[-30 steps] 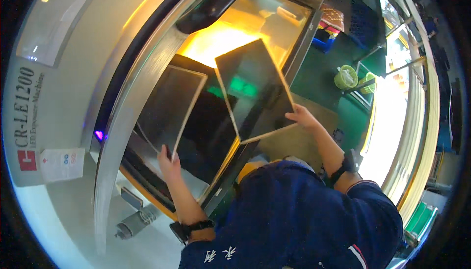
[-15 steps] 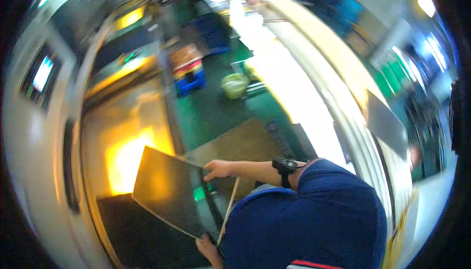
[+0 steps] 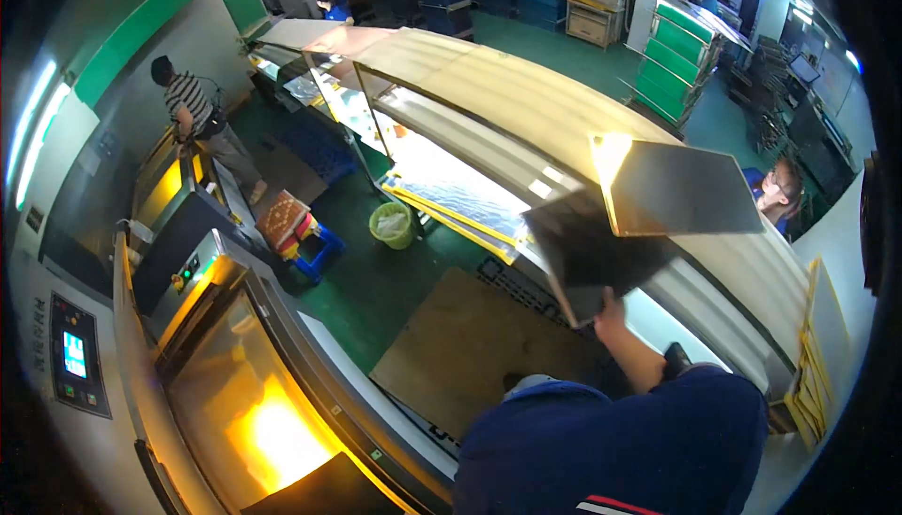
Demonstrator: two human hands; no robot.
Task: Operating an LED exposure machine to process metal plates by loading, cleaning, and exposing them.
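Note:
My right hand (image 3: 611,313) grips the near edge of a thin, dark, flat panel (image 3: 597,247). The panel is tilted over the side of the long, brightly lit table (image 3: 460,172). Beyond it, a grey rectangular panel (image 3: 695,191) rests on the pale cover (image 3: 526,78) above that table and reflects a lamp. Nowhere in the picture does my left hand show. On the left is a machine with a glowing yellow glass bed (image 3: 221,379). A dark sheet (image 3: 329,487) covers the bed's near end.
A control panel with a small screen (image 3: 73,355) is at far left. Brown board (image 3: 451,351) lies on the green floor. Beyond are a green bin (image 3: 391,224) and a blue stool (image 3: 319,257). A person in stripes (image 3: 188,106) stands back left; another person (image 3: 778,191) is at right.
My view has swung right, from the glowing machine toward the lit table. Earlier both hands held a panel by the glowing bed; now my right hand holds one at the table and my left is out of view.

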